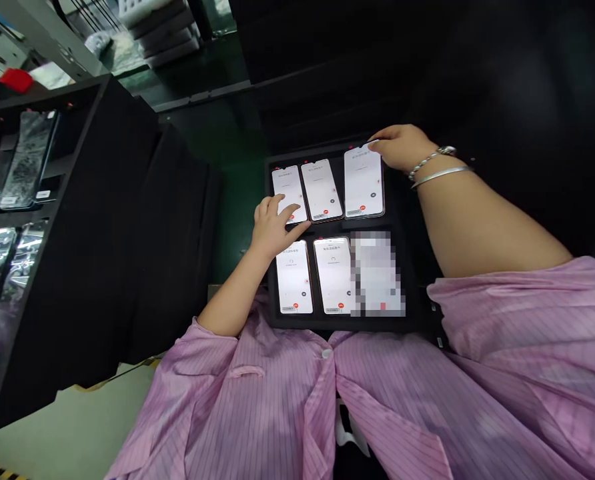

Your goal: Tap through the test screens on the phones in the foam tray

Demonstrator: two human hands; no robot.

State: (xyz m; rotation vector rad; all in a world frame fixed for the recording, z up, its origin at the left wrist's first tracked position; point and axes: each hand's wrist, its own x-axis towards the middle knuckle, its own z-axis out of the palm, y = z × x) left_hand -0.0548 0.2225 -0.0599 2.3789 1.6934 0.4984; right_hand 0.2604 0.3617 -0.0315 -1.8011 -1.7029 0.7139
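Observation:
A black tray holds several phones with lit white screens, in two rows. My left hand rests on the lower edge of the far-left phone, with its fingers curled and the index finger pointing onto the screen. My right hand grips the top corner of the far-right phone, which sits tilted up a little from the tray. The middle far phone and the near-row phones lie flat. One near phone is blurred out.
A black rack stands at the left with more phones in wrapped sleeves on its shelves. Stacked trays lie at the far back. My pink striped sleeves fill the foreground. The right side is dark.

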